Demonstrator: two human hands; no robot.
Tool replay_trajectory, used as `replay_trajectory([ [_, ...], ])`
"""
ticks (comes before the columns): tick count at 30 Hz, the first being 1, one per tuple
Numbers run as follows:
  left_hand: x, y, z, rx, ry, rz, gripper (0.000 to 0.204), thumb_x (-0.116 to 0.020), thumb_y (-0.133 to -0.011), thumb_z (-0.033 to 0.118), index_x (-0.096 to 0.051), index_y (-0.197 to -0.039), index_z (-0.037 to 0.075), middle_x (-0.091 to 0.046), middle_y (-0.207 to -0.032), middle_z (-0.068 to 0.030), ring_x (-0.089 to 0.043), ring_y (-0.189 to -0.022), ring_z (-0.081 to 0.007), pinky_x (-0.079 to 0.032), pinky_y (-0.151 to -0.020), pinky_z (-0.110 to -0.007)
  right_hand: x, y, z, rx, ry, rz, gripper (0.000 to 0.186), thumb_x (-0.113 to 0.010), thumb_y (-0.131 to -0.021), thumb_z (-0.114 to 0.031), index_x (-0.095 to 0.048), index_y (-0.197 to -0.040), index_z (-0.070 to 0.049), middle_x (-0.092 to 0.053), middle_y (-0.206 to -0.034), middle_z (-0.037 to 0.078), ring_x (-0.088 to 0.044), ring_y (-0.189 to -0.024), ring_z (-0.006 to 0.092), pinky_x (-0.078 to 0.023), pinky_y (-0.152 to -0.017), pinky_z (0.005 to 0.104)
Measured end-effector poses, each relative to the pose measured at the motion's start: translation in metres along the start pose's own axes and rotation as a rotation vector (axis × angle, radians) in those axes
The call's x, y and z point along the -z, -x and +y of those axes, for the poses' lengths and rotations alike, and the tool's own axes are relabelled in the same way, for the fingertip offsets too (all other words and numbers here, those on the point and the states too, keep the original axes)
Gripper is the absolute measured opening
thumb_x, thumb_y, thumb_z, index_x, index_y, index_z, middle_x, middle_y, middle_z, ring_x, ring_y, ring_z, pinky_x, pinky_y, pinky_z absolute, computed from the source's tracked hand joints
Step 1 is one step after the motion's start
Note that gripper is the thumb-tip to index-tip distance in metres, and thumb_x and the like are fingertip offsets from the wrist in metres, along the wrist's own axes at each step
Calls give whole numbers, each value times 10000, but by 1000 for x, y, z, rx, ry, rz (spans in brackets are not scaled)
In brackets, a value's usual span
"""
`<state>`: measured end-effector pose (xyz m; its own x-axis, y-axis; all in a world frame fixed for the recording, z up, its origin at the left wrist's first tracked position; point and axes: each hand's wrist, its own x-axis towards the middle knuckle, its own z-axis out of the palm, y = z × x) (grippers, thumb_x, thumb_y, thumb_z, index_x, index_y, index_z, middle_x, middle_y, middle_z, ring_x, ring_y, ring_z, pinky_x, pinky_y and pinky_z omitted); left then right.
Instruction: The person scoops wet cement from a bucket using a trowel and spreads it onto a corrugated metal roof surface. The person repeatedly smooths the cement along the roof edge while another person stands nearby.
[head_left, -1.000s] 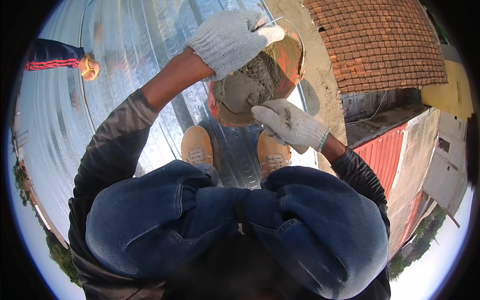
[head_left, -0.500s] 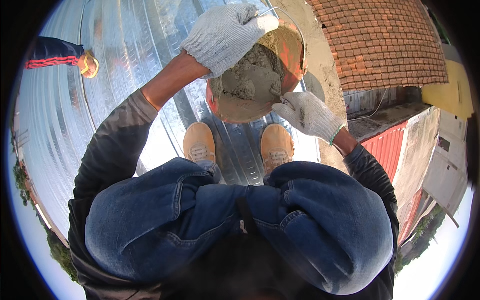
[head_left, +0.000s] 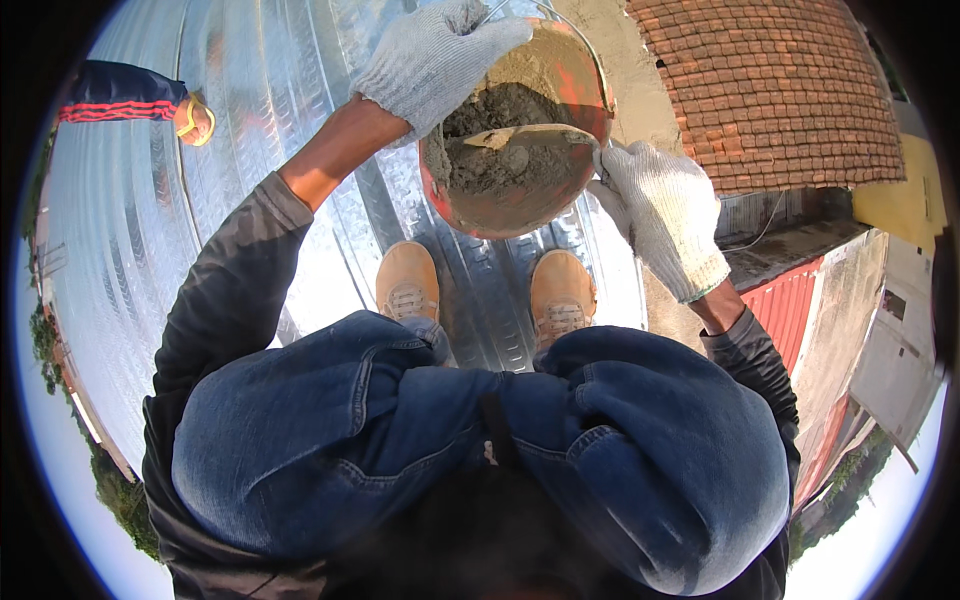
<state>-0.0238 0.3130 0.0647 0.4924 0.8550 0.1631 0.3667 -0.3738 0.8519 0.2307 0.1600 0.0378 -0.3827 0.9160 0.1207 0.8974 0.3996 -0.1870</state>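
Note:
A reddish bucket (head_left: 580, 85) with a wire handle stands tilted on the metal roofing sheets, just beyond my shoes. Wet grey mortar (head_left: 500, 178) lies inside it and coats its inner wall. My left hand (head_left: 435, 62), in a white knitted glove, is closed on the bucket's upper left rim. My right hand (head_left: 662, 215), gloved too, is closed at the bucket's right side on a trowel (head_left: 535, 132). Its blade is turned on edge over the mortar, its top edge smeared with mortar. The trowel's grip is hidden in my right glove.
Shiny corrugated metal roofing (head_left: 260, 120) spreads to the left and under my shoes (head_left: 562, 290). Another person's leg and sandalled foot (head_left: 194, 120) are at the far left. A mortar-covered strip (head_left: 640, 110) borders a tiled roof (head_left: 770, 90); lower buildings lie at the right.
My right hand has moved up and away from me, turning the trowel blade from lying flat to standing on edge. The mortar's surface is reshaped. My left hand still holds the rim.

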Motion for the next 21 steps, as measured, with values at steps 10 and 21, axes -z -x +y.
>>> replay_trajectory([
  [10, -9, 11, 5, -188, -118, -6, 238, -643, -1109, 206, -762, -1164, 8, -747, -941, -74, -676, -830, -138, -554, -705, -325, -50, 12, -17, -118, -511, -395, 378, -642, -1086, -376, -701, -981, -18, -718, -857, 231, -733, -846, 429, -564, -716, 527],
  [21, -2, 8, 7, -111, -37, -39, 244, -648, -1110, 208, -768, -1174, 5, -759, -970, -73, -684, -857, -138, -557, -721, -325, -38, 8, -2, -122, -231, -339, 380, -643, -1075, -384, -688, -968, -23, -700, -771, 203, -736, -761, 419, -579, -683, 521],
])
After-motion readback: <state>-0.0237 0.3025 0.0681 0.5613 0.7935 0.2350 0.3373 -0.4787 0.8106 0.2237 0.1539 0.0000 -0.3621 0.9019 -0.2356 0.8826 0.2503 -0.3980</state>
